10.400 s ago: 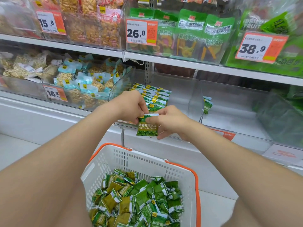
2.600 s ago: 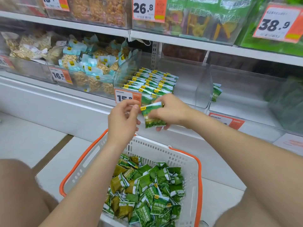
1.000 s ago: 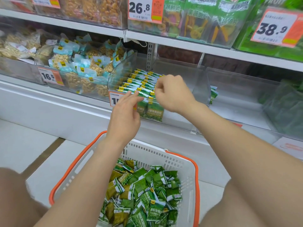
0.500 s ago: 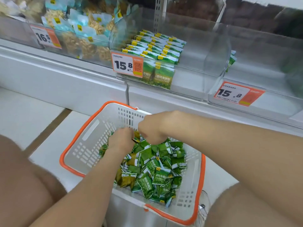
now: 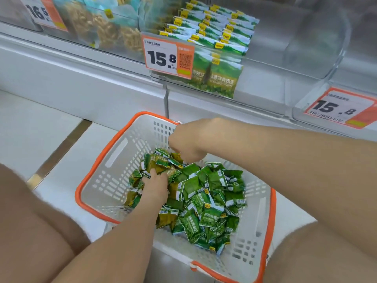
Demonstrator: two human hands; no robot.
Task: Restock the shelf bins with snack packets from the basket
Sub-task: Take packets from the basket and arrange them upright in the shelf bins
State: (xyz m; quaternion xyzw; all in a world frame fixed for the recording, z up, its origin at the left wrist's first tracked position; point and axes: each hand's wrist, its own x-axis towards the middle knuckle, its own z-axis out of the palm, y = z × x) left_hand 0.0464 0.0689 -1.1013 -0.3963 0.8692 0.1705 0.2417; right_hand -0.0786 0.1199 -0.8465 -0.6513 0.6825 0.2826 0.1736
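A white shelf (image 5: 81, 64) runs across the top of the view, with a white basket (image 5: 114, 180), orange-rimmed, on the floor just in front of it. On the shelf a clear bin (image 5: 265, 58) holds neat rows of green packets (image 5: 214, 31) along its left side, the front ones standing upright against the bin's front wall. The bin to its left holds tan snacks (image 5: 106, 31). A loose pile of green snack packets (image 5: 204, 201) fills the right half of the basket. An orange and white price tag (image 5: 167, 56) reading 15.8 hangs on the bin's front. The left hand (image 5: 155, 185) is sunk into the pile, fingers hidden among packets, so its grip cannot be told. The right hand (image 5: 191, 141) hangs over the pile's far edge with fingers curled down to the packets; whether it pinches one is unclear
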